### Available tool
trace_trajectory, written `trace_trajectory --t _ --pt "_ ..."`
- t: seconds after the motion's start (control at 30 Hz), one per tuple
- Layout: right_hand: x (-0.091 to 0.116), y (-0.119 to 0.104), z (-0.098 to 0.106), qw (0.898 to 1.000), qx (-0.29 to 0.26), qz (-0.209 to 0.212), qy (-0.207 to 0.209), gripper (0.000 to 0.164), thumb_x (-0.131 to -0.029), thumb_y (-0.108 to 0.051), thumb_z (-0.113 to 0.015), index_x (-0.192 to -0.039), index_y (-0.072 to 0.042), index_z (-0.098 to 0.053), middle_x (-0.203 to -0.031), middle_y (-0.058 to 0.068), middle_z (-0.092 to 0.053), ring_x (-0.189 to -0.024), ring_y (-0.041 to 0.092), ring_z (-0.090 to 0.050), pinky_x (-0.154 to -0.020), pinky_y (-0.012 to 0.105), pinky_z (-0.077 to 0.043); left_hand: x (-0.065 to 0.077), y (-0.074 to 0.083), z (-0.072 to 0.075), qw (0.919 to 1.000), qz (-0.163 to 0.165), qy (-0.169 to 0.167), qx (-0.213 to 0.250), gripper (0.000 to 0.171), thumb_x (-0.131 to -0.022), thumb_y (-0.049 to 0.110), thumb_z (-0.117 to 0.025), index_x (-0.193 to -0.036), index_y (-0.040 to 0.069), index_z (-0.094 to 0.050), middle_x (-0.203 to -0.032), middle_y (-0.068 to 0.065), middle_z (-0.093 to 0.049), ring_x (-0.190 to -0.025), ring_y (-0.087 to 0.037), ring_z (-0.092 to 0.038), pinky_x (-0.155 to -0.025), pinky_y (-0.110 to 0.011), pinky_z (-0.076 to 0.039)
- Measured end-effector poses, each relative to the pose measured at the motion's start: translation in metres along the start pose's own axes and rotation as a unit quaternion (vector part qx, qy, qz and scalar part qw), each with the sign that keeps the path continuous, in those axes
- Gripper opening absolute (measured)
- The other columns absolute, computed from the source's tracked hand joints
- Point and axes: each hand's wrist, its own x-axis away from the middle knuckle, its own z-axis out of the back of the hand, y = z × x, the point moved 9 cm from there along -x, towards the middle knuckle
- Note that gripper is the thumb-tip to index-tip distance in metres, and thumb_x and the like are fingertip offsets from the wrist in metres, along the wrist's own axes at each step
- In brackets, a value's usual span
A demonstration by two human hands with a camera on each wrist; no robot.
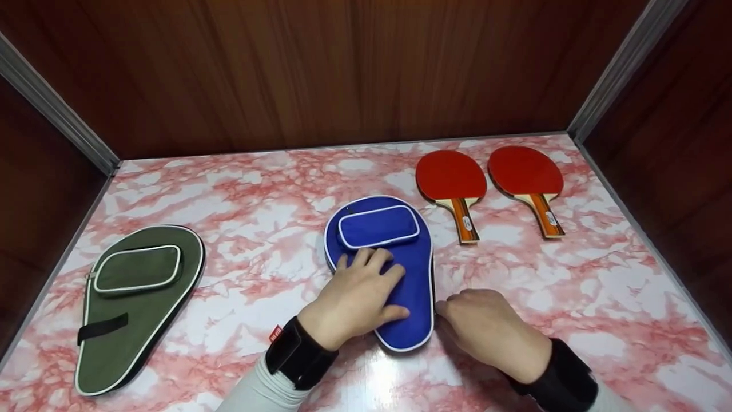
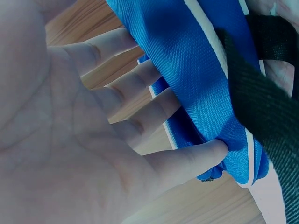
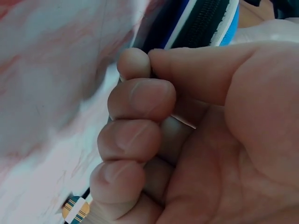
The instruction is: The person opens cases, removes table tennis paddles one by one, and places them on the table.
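Observation:
A blue table tennis paddle case (image 1: 413,280) with white piping lies flat in front of me, its small pocket (image 1: 378,226) at the far end. Spread over its middle, my left hand (image 1: 353,298) rests with fingers lightly bent on the fabric. My right hand (image 1: 486,329) is at the case's right edge, thumb and forefinger pinched together, the other fingers curled into the palm. Dark zipper teeth (image 3: 200,22) run along that edge up to the pinch in the right wrist view. The zipper pull itself is hidden by the fingertips.
Two red paddles (image 1: 452,176) with striped wooden handles lie behind and right of the blue case. An olive green case (image 1: 134,312) with a black strap lies at the left. Wooden panels (image 1: 343,74) wall the marbled table (image 1: 257,240) at the back and sides.

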Motion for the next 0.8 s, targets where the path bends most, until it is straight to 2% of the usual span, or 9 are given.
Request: trace_trajectory --t 0.13,0.3,0.5,0.8 --pt "0.003 -0.003 0.001 1.0 0.0 0.014 -0.005 0.02 -0.09 -0.009 -0.083 -0.08 -0.018 -0.068 -0.069 0.001 -0.064 -0.066 0.026 -0.065 -0.059 0.044 -0.051 0.0 0.001 0.001 1.0 -0.004 0.006 -0.004 0.057 -0.096 0.053 -0.083 -0.135 0.013 -0.07 -0.144 -0.013 -0.059 -0.135 -0.037 -0.054 -0.105 -0.073 -0.048" --pt "0.006 -0.007 0.003 1.0 -0.015 0.026 -0.01 0.019 -0.096 -0.017 -0.081 -0.08 -0.02 -0.07 -0.067 -0.001 -0.063 -0.065 0.024 -0.064 -0.058 0.043 -0.05 0.0 0.001 0.001 1.0 -0.004 0.006 -0.004 0.057 -0.096 0.054 -0.083 -0.135 0.014 -0.07 -0.144 -0.013 -0.059 -0.135 -0.037 -0.053 -0.105 -0.073 -0.048" --pt "0.008 -0.015 0.005 0.999 -0.032 0.034 -0.019 0.029 -0.098 -0.022 -0.078 -0.072 -0.025 -0.065 -0.061 -0.007 -0.059 -0.058 0.02 -0.06 -0.055 0.041 -0.047 0.0 0.001 0.001 1.0 -0.002 0.006 -0.002 0.058 -0.096 0.055 -0.082 -0.135 0.014 -0.07 -0.144 -0.013 -0.059 -0.135 -0.037 -0.053 -0.106 -0.074 -0.048" --pt "0.014 -0.028 0.003 0.997 -0.039 0.057 -0.029 0.037 -0.097 -0.025 -0.079 -0.066 -0.024 -0.06 -0.057 -0.01 -0.053 -0.052 0.015 -0.055 -0.054 0.04 -0.045 0.0 0.001 0.001 1.0 -0.001 0.005 0.0 0.058 -0.096 0.055 -0.082 -0.135 0.014 -0.07 -0.144 -0.013 -0.059 -0.135 -0.037 -0.053 -0.105 -0.072 -0.048"
